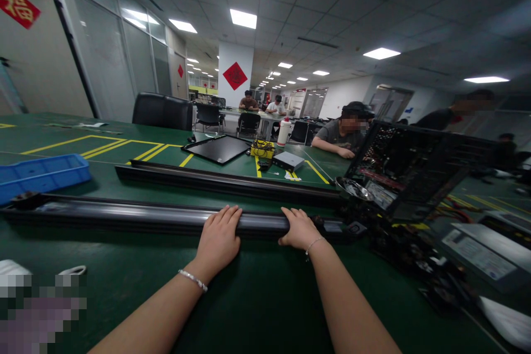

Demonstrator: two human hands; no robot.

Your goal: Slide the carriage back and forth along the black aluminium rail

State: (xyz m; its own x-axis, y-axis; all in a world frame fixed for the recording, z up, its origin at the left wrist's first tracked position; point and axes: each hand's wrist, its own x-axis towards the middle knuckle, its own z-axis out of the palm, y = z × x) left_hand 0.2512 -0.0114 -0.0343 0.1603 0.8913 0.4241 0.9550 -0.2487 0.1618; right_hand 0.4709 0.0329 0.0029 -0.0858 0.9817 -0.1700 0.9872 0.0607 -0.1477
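Note:
A long black channel-shaped panel with a shiny grey inner face lies crosswise on the green table, just in front of me. My left hand is laid across its middle, fingers over the far edge and thumb at the near side. Further right, my right hand spans the same panel near its right end, thumb apart from the fingers. Both hands grip it; its underside is hidden. Behind it lies a second long black panel. An open computer case stands at the right, its inside showing.
A blue bin sits at left. Dark cables and parts and a power supply lie at right. Farther back are a flat black panel, a grey box and a white bottle. A person sits across the table.

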